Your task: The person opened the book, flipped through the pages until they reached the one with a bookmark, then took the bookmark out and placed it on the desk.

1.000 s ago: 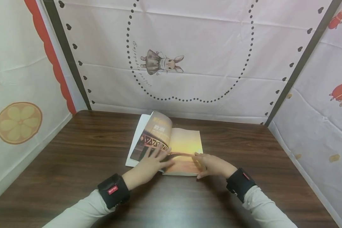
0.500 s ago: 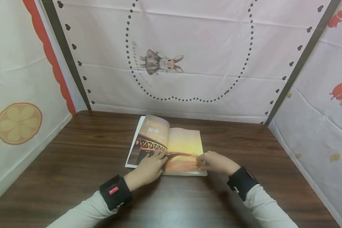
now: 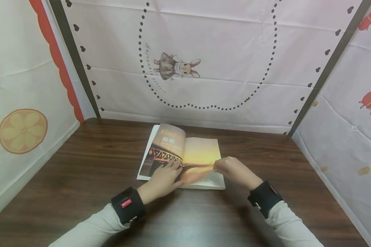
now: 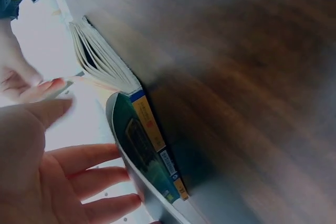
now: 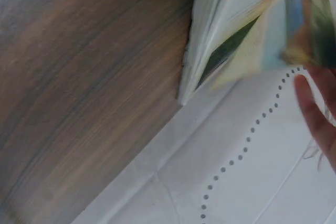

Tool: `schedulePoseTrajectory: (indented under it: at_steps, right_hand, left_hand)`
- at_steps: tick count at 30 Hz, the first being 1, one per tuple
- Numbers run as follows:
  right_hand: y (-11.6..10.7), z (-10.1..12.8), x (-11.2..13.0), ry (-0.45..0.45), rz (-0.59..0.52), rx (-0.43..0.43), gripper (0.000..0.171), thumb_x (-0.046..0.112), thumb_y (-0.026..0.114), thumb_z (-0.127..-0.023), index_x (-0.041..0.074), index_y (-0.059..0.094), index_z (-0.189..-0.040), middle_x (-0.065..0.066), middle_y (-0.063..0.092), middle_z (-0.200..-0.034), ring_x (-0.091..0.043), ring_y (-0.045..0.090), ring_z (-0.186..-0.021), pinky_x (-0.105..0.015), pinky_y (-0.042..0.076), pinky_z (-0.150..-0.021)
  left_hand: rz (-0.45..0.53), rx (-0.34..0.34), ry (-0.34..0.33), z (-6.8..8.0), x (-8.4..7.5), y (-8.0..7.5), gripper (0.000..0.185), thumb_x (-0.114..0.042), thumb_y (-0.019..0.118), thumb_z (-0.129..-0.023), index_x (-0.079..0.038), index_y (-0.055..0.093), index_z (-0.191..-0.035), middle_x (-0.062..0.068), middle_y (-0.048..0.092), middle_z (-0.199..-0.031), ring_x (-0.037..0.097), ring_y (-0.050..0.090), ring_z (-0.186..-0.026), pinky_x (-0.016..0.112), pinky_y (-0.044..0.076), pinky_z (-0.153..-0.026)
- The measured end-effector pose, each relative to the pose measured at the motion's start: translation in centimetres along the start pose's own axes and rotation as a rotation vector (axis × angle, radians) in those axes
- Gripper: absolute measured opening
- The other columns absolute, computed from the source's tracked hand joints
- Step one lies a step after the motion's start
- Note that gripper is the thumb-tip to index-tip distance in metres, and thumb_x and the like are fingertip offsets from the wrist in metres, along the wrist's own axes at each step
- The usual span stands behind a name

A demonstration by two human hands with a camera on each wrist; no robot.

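An open book [image 3: 202, 149] lies on the table, its left page showing a lit bridge and its right page a yellow-orange sunset. My left hand [image 3: 162, 178] rests on the lower part of the left page, fingers spread fairly straight. At the right edge, my right hand [image 3: 235, 169] pinches the sunset page and holds its lower corner raised, baring a page of print beneath. In the right wrist view the raised page [image 5: 307, 27] bends up, with a picture on its underside. The left wrist view shows the book's orange and blue spine [image 4: 149, 121].
The dark wood-grain table [image 3: 89, 161] extends around the book on all sides. Behind it hangs a white cloth [image 3: 228, 61] with a rabbit print, and similar printed cloths enclose the left and right sides.
My right hand has gone from spread over the right page to pinching its edge, and the page's lower corner has come up. My left hand has settled flatter on the left page.
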State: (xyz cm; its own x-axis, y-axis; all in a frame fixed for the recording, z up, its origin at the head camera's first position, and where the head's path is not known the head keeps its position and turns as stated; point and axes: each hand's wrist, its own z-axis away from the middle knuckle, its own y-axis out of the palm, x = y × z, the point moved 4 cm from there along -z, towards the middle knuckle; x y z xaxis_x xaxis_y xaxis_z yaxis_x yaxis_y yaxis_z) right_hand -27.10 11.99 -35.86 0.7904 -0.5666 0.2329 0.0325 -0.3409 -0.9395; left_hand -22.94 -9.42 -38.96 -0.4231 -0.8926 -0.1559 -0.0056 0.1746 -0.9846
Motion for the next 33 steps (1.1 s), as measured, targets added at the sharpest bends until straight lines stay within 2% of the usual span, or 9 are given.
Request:
schedulePoseTrajectory:
  at_steps: [5,9,13,16,23,25,27,31,33]
  right_hand:
    - [-0.8,-0.5,1.6,-0.073,0.019,-0.143,0.011,0.006,0.070,-0.081,0.005,0.070,-0.092,-0.002,0.071,-0.086,-0.015,0.065,-0.082,-0.029,0.055,-0.074]
    - [-1.4,-1.0,2.8,-0.146,0.015,-0.251,0.019,0.001,0.074,-0.075,0.004,0.070,-0.094,-0.004,0.070,-0.089,-0.017,0.065,-0.085,-0.030,0.055,-0.076]
    - [-1.7,-1.5,3.7,-0.217,0.007,-0.308,0.024,-0.002,0.076,-0.072,0.003,0.070,-0.094,-0.007,0.071,-0.092,-0.019,0.066,-0.088,-0.030,0.055,-0.078]
    - [-1.8,-1.7,4.0,-0.232,0.011,-0.329,0.027,-0.002,0.077,-0.071,0.004,0.070,-0.097,-0.009,0.071,-0.102,-0.021,0.066,-0.097,-0.031,0.055,-0.083]
    - [-1.5,-0.8,3.4,-0.152,0.025,-0.398,0.041,0.004,0.078,-0.072,0.005,0.062,-0.109,-0.012,0.054,-0.132,-0.027,0.053,-0.120,-0.036,0.049,-0.095]
    - [-1.3,-0.6,2.9,-0.097,0.016,-0.369,0.044,0.007,0.078,-0.074,0.004,0.060,-0.113,-0.013,0.055,-0.132,-0.028,0.052,-0.122,-0.039,0.048,-0.096]
    - [-0.8,-0.4,2.2,-0.018,0.016,-0.281,0.045,0.012,0.076,-0.077,0.003,0.058,-0.118,-0.013,0.057,-0.128,-0.028,0.053,-0.120,-0.040,0.048,-0.096]
    - [0.9,0.1,0.7,0.145,0.016,0.012,0.054,0.026,0.072,-0.081,0.001,0.055,-0.126,-0.017,0.058,-0.128,-0.032,0.053,-0.122,-0.045,0.045,-0.099]
    - [1.9,0.5,0.1,0.195,0.001,0.152,0.063,0.031,0.072,-0.081,-0.001,0.051,-0.130,-0.022,0.052,-0.135,-0.036,0.049,-0.126,-0.048,0.041,-0.102]
  left_hand:
    - [-0.047,0.028,-0.027,-0.4,-0.2,0.1,0.077,-0.066,0.054,-0.081,-0.003,0.059,-0.126,0.017,0.048,-0.140,0.038,0.042,-0.132,0.058,0.041,-0.099]
    - [-0.086,-0.026,-0.010,-0.7,-0.5,0.2,0.075,-0.069,0.057,-0.077,-0.002,0.066,-0.111,0.017,0.056,-0.130,0.038,0.050,-0.123,0.057,0.045,-0.091]
    - [-0.117,-0.121,0.002,-0.8,-0.9,0.1,0.048,-0.055,0.066,-0.079,-0.007,0.067,-0.082,0.013,0.064,-0.107,0.033,0.057,-0.104,0.055,0.048,-0.080]
    - [-0.130,-0.184,0.003,-0.7,-1.2,0.0,0.030,-0.038,0.069,-0.079,-0.010,0.062,-0.069,0.011,0.064,-0.092,0.030,0.058,-0.091,0.053,0.049,-0.073]
    - [-0.141,-0.280,0.003,-0.7,-1.3,-0.1,0.018,-0.022,0.066,-0.075,-0.008,0.061,-0.065,0.008,0.063,-0.077,0.026,0.060,-0.075,0.043,0.049,-0.057]
    - [-0.134,-0.316,0.000,-0.8,-1.2,-0.2,0.022,-0.021,0.065,-0.077,-0.008,0.058,-0.061,0.007,0.062,-0.070,0.023,0.058,-0.065,0.036,0.045,-0.049]
    - [-0.100,-0.350,-0.015,-1.0,-0.8,-0.4,0.031,-0.021,0.064,-0.080,-0.010,0.053,-0.054,0.004,0.059,-0.061,0.018,0.054,-0.054,0.029,0.038,-0.043]
    - [0.025,-0.391,-0.072,-1.2,0.4,-0.9,0.045,-0.023,0.060,-0.087,-0.013,0.043,-0.047,-0.002,0.043,-0.045,0.011,0.038,-0.041,0.022,0.024,-0.039]
    - [0.126,-0.391,-0.111,-1.1,1.1,-1.1,0.042,-0.022,0.059,-0.088,-0.009,0.047,-0.050,-0.001,0.041,-0.045,0.010,0.035,-0.039,0.021,0.021,-0.038]
